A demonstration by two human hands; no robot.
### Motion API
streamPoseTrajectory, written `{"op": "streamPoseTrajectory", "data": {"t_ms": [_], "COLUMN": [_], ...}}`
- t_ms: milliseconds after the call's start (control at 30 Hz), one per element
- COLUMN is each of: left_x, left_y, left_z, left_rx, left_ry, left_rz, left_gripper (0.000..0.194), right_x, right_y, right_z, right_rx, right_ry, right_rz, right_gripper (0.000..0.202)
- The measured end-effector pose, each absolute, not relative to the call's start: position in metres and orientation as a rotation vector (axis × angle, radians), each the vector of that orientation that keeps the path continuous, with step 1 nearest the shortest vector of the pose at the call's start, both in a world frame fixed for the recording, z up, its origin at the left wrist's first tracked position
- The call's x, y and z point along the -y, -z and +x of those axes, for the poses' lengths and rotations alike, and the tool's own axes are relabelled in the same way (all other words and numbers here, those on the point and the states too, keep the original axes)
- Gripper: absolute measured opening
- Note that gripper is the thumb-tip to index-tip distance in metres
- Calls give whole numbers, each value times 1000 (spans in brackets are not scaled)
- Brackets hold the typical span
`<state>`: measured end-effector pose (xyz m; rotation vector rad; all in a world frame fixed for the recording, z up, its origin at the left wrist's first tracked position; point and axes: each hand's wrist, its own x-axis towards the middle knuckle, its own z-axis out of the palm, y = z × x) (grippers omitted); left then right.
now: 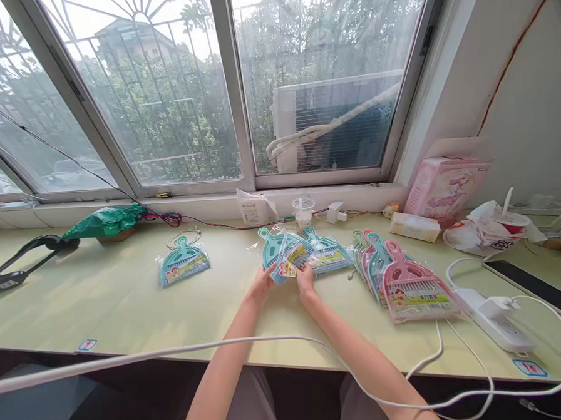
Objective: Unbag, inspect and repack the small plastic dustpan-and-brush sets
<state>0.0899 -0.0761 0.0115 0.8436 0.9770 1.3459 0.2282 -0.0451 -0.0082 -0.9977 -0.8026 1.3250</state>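
Between my hands is a teal toy dustpan and brush set point(273, 247) in clear plastic, with a printed label card. My left hand point(262, 282) grips its lower left edge. On the lower right, my right hand point(305, 279) is closed on the same pack near the label. Just behind it to the right lies another wrapped teal dustpan set point(328, 255), partly covered by the held one. A third teal set point(184, 261) lies alone to the left. At the right is a pile of wrapped sets, with a pink dustpan set point(413, 284) on top.
A white cable point(287, 337) crosses in front of my forearms. On the right are a power strip point(496, 321), a phone point(538, 284) and a pink box point(443, 189). A plastic cup point(304, 215) stands by the windowsill. Headphones point(24, 261) and a green bag point(105, 222) lie left.
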Motion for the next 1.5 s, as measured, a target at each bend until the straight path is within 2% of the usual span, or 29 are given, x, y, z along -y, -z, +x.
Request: {"op": "streamPoseTrajectory", "data": {"t_ms": [200,400,533,800,1067,1333,1500], "left_x": [75,79,80,76,80,84,80], "left_y": [-15,-16,-16,-19,-23,-20,-23], "left_z": [71,75,83,74,74,81,82], "left_rx": [-1044,-996,-1033,-1144,-1097,-947,-958], "left_ry": [-1518,-1400,-1319,-1442,-1405,-1265,-1388], "left_rz": [803,886,932,857,907,994,921], "left_gripper": [54,54,62,64,77,82,81], "right_x": [53,49,42,44,48,43,39], "right_y": [4,7,8,2,-4,1,9], "right_z": [217,222,228,221,230,233,227], "right_rx": [870,809,851,890,917,754,731], "right_ry": [-1369,-1364,-1342,-1515,-1548,-1452,-1487], "right_rz": [-871,-896,-952,-874,-844,-995,-995], "right_gripper": [44,39,38,38,42,31,22]}}
